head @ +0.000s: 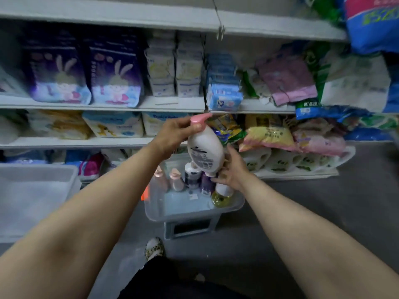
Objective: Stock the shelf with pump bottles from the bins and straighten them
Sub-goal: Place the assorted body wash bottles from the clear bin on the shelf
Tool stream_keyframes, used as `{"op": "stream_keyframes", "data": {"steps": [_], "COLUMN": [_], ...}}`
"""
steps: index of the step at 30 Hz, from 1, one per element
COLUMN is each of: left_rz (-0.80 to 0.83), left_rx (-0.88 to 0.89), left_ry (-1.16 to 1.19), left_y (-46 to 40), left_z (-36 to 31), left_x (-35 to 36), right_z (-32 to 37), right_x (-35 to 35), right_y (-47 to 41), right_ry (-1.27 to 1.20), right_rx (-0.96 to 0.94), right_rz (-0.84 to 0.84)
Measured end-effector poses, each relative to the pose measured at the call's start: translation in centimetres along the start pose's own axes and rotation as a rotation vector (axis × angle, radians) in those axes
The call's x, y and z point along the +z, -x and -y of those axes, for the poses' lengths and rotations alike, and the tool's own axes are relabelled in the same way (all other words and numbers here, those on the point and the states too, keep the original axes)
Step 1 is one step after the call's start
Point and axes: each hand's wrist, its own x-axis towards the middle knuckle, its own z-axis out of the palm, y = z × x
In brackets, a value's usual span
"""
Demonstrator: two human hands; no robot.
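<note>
Several white shelves (71,143) fill the wall ahead, packed with diaper packs, wipes and bagged goods. Below them a large clear bin (36,190) sits at the left edge, and a smaller clear bin (190,212) rests on a grey crate (190,229) in the middle of the floor. That smaller bin holds a handful of upright bottles: two pink-capped ones (168,180), dark-labelled ones, and a yellow one (220,198) at its right corner.

Above this bin both hands hold one white pump bottle (205,149), tilted with its pink pump head (199,118) up and leaning left, back label toward the camera. The left hand (174,134) curls round the neck just under the pump, thumb pressed against the collar. The right hand (231,169) cups the base, fingers wrapped beneath it.

The step in hand looks like the lift out of the bin, the bottle just clear of the others and not yet shelved. The next move seems to call for bringing it upright, turning the front label outward, and finding a bare stretch of shelf; none shows plainly here, since the visible tiers look full.

The right fingertips are hidden behind the bottle, so how firmly they grip is unclear. The frame is soft with motion blur, label text is unreadable, the large bin's contents are hard to make out, and the shelves run off both edges.
</note>
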Motion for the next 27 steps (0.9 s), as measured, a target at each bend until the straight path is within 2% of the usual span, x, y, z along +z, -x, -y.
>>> {"op": "stream_keyframes", "data": {"steps": [6, 10, 17, 21, 27], "left_rz": [-0.049, -0.287, -0.466, -0.521, -0.386], "left_rx": [0.124, 0.26, 0.286, 0.33, 0.301], "left_ry": [-0.024, 0.046, 0.158, 0.238, 0.245], "left_y": [2.0, 2.2, 2.6, 3.1, 3.8], "left_z": [-7.6, -10.3, -11.7, -12.9, -14.5], "left_x": [-1.5, -1.1, -0.7, -2.1, -6.4], "right_z": [5.0, 6.8, 8.0, 8.7, 11.8], "right_x": [4.0, 7.9, 13.3, 14.2, 16.0], "right_y": [3.4, 5.8, 8.7, 9.2, 9.5], "right_ry": [-0.244, -0.4, -0.595, -0.515, -0.331], "right_rx": [0.049, -0.07, -0.288, -0.29, -0.212], "right_rz": [0.234, 0.304, 0.399, 0.406, 0.4]}}
